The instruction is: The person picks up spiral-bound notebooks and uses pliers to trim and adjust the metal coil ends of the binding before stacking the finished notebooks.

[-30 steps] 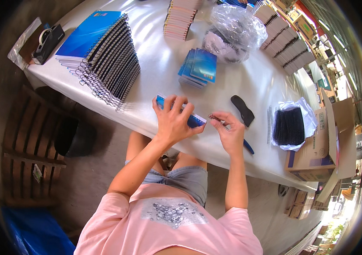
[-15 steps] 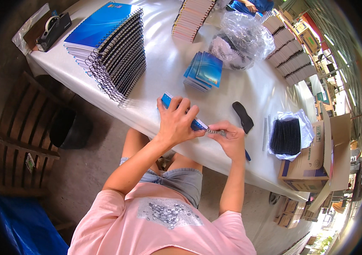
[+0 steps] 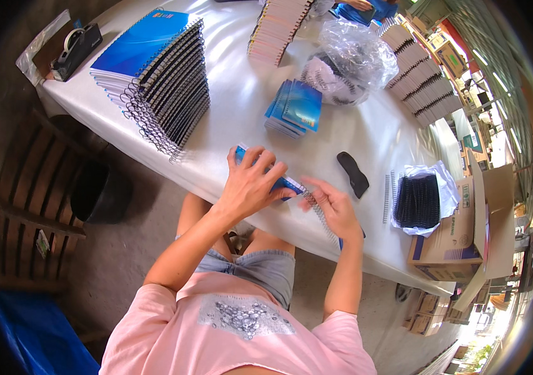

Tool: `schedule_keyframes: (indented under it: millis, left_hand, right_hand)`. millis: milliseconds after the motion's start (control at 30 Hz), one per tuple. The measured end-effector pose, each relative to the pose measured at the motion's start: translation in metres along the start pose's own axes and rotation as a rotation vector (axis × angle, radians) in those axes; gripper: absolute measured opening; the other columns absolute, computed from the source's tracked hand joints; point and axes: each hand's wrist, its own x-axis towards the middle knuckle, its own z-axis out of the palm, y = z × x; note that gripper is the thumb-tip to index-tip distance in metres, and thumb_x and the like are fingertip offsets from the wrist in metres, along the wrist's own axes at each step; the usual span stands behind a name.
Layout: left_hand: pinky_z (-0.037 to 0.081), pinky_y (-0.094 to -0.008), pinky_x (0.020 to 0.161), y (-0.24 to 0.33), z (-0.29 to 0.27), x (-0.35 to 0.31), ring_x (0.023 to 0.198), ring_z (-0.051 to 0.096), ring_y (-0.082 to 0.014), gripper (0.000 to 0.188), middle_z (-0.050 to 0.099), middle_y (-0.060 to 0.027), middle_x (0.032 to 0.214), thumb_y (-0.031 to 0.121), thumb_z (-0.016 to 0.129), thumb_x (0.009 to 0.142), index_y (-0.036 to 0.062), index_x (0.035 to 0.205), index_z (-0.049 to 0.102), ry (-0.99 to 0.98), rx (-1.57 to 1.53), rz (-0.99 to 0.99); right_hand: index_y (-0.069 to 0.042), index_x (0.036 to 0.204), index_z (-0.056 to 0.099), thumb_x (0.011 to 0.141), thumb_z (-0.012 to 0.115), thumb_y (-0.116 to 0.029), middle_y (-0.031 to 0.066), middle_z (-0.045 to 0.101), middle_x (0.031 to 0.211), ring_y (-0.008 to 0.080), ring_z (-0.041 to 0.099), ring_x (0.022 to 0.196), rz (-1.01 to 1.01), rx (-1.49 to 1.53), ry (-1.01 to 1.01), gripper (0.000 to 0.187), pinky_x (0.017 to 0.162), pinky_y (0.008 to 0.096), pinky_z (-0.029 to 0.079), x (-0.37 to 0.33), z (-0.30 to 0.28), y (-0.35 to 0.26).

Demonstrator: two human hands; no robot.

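My left hand (image 3: 251, 181) grips a small blue notebook (image 3: 289, 184) from above, fingers wrapped over its cover, and holds it on edge near the table's front side. From the notebook's right end a thin spiral wire coil (image 3: 324, 220) trails down toward the table edge. Beside this coil is my right hand (image 3: 334, 207), its fingers stretched and apart, slightly blurred by motion; part of the coil runs behind or along it. Beyond my hands lies a short stack of small blue notebooks (image 3: 301, 106). A black curved object (image 3: 353, 174) rests to the right.
Tall spiral-bound notebooks (image 3: 172, 81) stand piled at the left, near a tape dispenser (image 3: 77, 51). Black coils (image 3: 418, 201) lie on white paper beside a cardboard box (image 3: 445, 247). Clear plastic wrapping (image 3: 360, 56) and bound stacks (image 3: 420, 78) sit farther back, near another person's hand (image 3: 360, 5).
My right hand has loosened from its pinch on the coil, and its fingers have spread. More of the coil now shows, hanging toward me. My left hand still grips the notebook.
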Motion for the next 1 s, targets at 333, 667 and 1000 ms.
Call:
schedule_keyframes:
  millis: [333,667,1000]
  left_hand:
    - [0.034,-0.0470,0.092,-0.006,-0.001,0.000,0.110,0.040,-0.0364,0.058,0.049,-0.0121,0.108,0.057,0.074,0.060,0.0064,0.080,0.053,0.110,-0.142,0.008]
    - [0.034,-0.0501,0.093,-0.007,-0.002,0.002,0.114,0.037,-0.0384,0.059,0.049,-0.0136,0.109,0.056,0.074,0.062,0.0039,0.079,0.051,0.089,-0.164,-0.010]
    - [0.036,-0.0482,0.091,-0.012,-0.002,0.001,0.112,0.039,-0.0371,0.058,0.048,-0.0141,0.110,0.056,0.074,0.060,0.0046,0.075,0.052,0.071,-0.228,-0.013]
  right_hand:
    - [-0.011,0.108,0.062,0.074,0.056,-0.003,0.0130,0.060,0.107,0.0301,0.059,0.092,0.173,-0.604,0.467,0.035,0.082,0.0441,0.047,0.021,-0.047,0.054]
    - [0.005,0.085,0.069,0.069,0.053,0.015,0.0131,0.068,0.087,0.0179,0.065,0.082,0.020,0.421,0.142,0.025,0.075,0.0259,0.051,0.025,0.000,0.000]
    - [0.000,0.083,0.071,0.065,0.055,0.013,0.0117,0.070,0.083,0.0170,0.066,0.075,-0.153,0.209,0.069,0.028,0.068,0.0262,0.051,0.036,0.008,-0.026]
